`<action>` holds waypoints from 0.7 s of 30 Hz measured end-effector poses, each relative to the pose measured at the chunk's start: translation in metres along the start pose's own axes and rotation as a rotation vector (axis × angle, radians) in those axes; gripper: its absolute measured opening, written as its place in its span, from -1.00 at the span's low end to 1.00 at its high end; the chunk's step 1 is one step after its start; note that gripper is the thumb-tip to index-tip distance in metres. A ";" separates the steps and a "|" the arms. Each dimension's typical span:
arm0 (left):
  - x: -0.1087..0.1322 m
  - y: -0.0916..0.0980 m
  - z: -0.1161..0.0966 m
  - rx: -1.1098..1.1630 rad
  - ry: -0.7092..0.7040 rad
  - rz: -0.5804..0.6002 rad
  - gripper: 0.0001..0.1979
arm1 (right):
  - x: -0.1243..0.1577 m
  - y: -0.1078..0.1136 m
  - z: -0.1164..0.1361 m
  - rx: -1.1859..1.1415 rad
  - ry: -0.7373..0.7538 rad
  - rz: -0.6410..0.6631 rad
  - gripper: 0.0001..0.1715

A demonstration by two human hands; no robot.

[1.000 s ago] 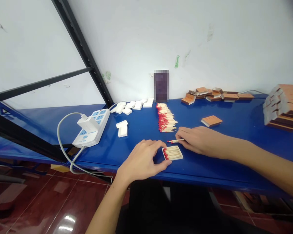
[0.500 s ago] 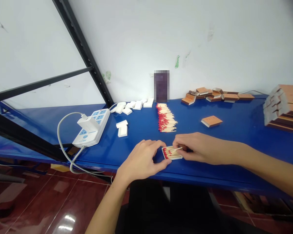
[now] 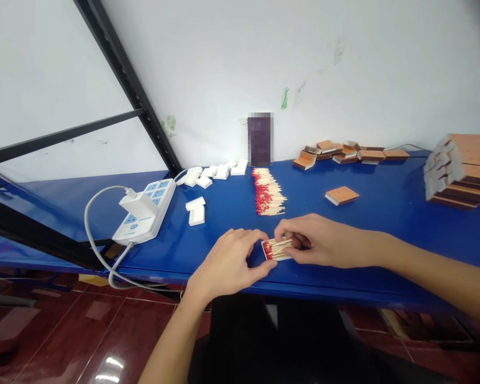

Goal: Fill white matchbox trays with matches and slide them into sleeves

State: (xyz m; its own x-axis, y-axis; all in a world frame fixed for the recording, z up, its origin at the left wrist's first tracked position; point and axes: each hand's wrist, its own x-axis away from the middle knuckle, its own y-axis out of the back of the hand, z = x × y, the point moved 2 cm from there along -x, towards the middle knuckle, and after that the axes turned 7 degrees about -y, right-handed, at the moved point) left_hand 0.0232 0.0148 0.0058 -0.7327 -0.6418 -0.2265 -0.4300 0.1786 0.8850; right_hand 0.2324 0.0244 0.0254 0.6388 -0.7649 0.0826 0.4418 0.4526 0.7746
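Observation:
Near the table's front edge lies a small white matchbox tray (image 3: 283, 260) holding red-headed matches (image 3: 275, 248). My left hand (image 3: 228, 261) grips the tray's left end between thumb and fingers. Over the right half of the tray, my right hand (image 3: 322, 239) is closed, its thumb and fingertips pinching matches; how many is hidden by the fingers. Just beyond the tray, a long pile of loose matches (image 3: 270, 194) lies with the red heads pointing left. A lone orange matchbox sleeve (image 3: 342, 195) rests to the right of that pile.
White trays (image 3: 197, 214) lie to the left, with several more (image 3: 222, 172) by the wall. A power strip (image 3: 144, 213) with a plugged-in charger and cable stands farther left. Several matchbox sleeves (image 3: 371, 156) lie along the wall; a stack (image 3: 464, 170) stands far right. A black post (image 3: 132, 88) rises at left.
My right hand has shifted left and lower over the tray; the match that slanted up from its fingers now lies nearer the others. The view has shifted slightly. My left hand still grips the tray.

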 end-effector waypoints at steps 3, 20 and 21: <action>-0.001 0.001 0.000 -0.011 0.005 0.007 -0.73 | 0.001 -0.001 0.001 0.002 0.046 -0.049 -0.91; -0.001 0.002 -0.002 -0.010 0.028 0.015 -0.72 | 0.001 -0.005 -0.004 0.042 0.217 -0.178 -0.86; -0.001 0.002 -0.003 -0.010 0.026 0.012 -0.73 | 0.001 -0.005 -0.004 0.068 0.221 -0.189 -0.85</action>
State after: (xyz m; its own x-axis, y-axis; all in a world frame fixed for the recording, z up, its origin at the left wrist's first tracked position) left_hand 0.0245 0.0140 0.0092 -0.7237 -0.6588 -0.2054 -0.4157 0.1786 0.8918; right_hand 0.2340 0.0234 0.0192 0.6744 -0.7108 -0.1998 0.5275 0.2745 0.8040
